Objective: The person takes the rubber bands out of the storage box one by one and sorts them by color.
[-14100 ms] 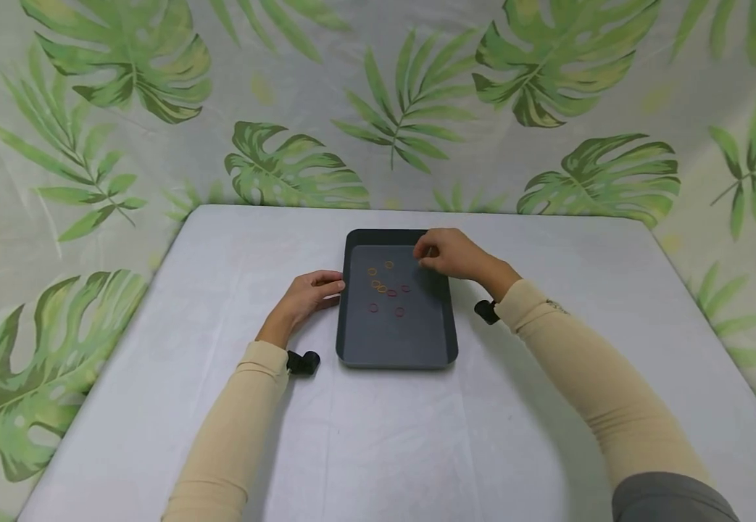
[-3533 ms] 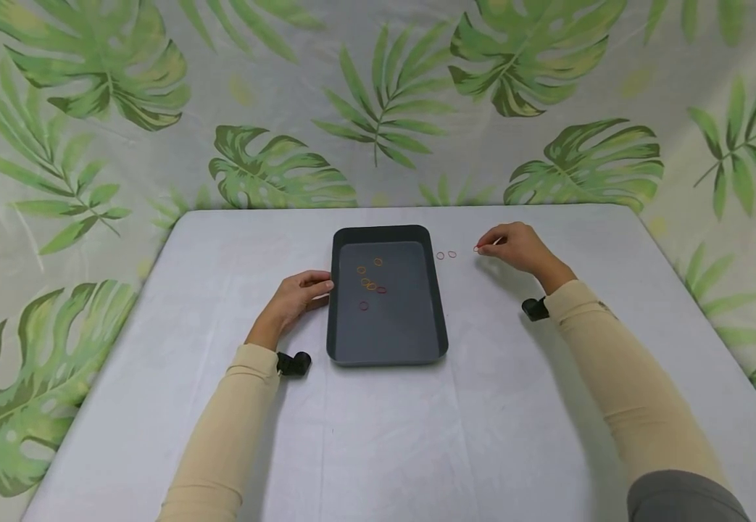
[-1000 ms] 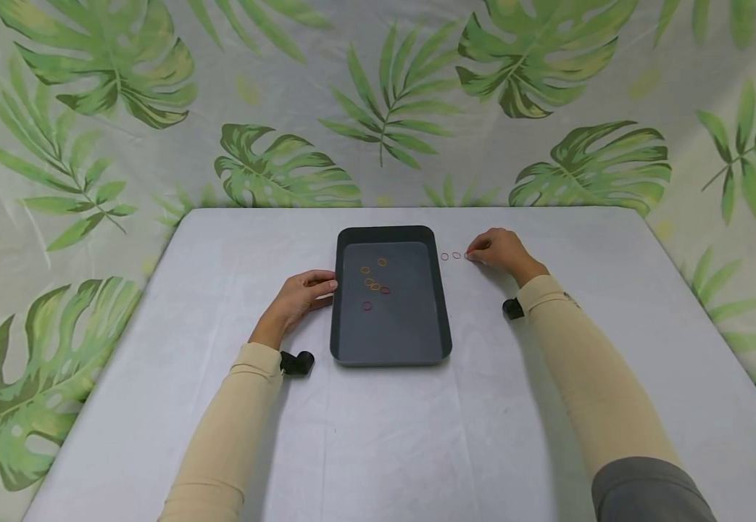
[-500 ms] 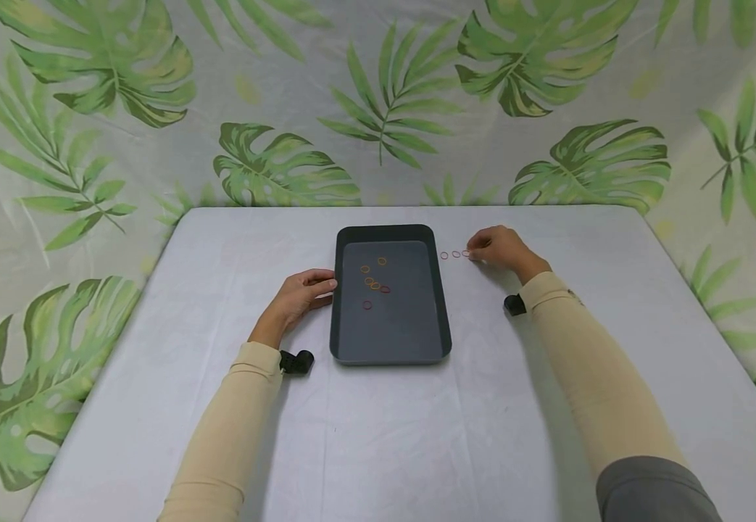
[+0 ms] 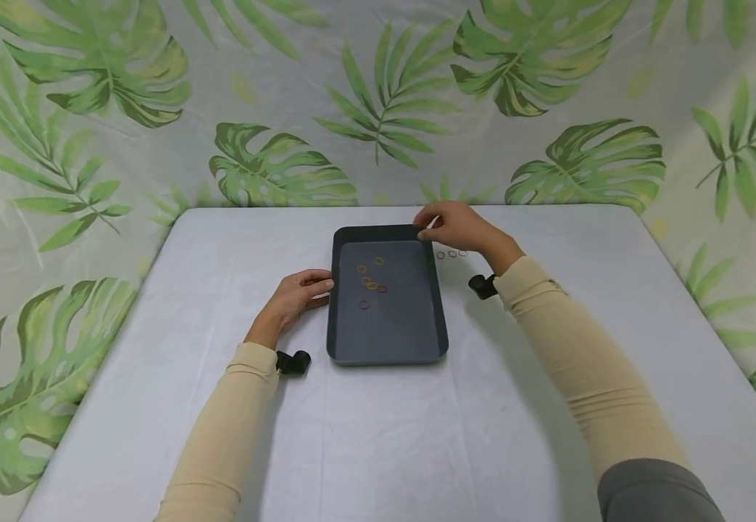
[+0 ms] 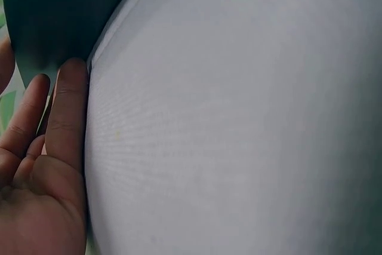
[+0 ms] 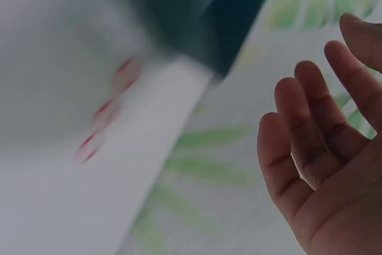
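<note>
Dark tray (image 5: 387, 341) sits mid-table, long side running near to far. Inside it, in the far half — six small rubber bands: four orange ones (image 5: 369, 275) clustered loosely, two red ones (image 5: 373, 296) just nearer. The near half of the tray floor is bare.

Outside the tray, on the white table (image 5: 417, 435), three red bands (image 5: 452, 254) lie in a short row just right of the tray's far right corner, close together, apart from the tray wall.

Right hand (image 5: 457, 226) hovers over the tray's far right corner, fingers loosely bent and pointing left, nothing seen in them. Left hand (image 5: 296, 296) rests flat on the table at the tray's left side, fingers straight and relaxed, tips touching the tray wall.

Views compared — the head view alone shows the tray contents and both hands at once. The left wrist view shows the fingers (image 6: 68, 111) lying against the cloth with a tip meeting the dark tray edge (image 6: 54, 16); no bands visible there. The right wrist view, blurred, shows the right hand (image 7: 325, 147) from the palm side, fingers spread slightly and empty, with the three red bands (image 7: 104, 111) as streaks on the table and the tray corner (image 7: 233, 22) beyond. Leaf-print backdrop (image 5: 110, 80) behind the table.
</note>
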Available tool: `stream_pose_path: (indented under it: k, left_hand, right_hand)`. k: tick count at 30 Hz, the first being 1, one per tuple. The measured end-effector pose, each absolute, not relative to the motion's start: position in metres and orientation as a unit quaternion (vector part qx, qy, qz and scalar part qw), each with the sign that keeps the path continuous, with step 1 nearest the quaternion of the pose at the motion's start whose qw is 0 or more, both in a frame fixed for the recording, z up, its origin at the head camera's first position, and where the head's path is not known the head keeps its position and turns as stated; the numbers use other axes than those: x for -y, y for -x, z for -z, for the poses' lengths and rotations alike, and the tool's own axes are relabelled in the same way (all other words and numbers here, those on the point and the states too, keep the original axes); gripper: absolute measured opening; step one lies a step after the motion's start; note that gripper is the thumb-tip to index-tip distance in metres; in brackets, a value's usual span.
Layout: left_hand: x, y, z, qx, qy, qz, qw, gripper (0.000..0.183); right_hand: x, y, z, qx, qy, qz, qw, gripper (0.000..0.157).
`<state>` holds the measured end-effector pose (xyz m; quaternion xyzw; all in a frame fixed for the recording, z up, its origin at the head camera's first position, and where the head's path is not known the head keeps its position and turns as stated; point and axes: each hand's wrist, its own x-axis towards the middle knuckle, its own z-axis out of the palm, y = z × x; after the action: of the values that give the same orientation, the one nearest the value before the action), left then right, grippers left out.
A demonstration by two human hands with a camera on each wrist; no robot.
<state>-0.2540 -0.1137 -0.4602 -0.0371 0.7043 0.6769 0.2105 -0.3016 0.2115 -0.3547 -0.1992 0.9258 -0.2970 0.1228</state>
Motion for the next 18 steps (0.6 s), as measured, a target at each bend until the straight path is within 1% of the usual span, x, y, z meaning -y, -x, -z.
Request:
stream_pose_path:
  k: [4,8,10,14,18]
  left_hand:
    - [0.114,0.255,0.460,-0.706,0.035,-0.676,0.209,0.045]
    - [0.113,0.256,0.459,-0.705,0.036,-0.677,0.208,0.044]
    - [0.113,0.255,0.458,-0.706,0.032,-0.675,0.210,0.045]
    - [0.113,0.256,0.458,-0.706,0.025,-0.674,0.216,0.046]
    - [0.115,0.255,0.460,-0.710,0.031,-0.669,0.216,0.045]
  right_hand:
    - [-0.172,0.290,0.343,-0.912,0.274,0.285,0.107,0.031]
    - [-0.143,0.285,0.349,-0.907,0.331,0.240,0.103,0.027]
    - [-0.135,0.284,0.357,-0.913,0.334,0.210,0.104,0.026]
    - [-0.129,0.283,0.375,-0.933,0.305,0.155,0.109,0.024]
    - [-0.127,0.281,0.387,-0.940,0.285,0.132,0.134,0.023]
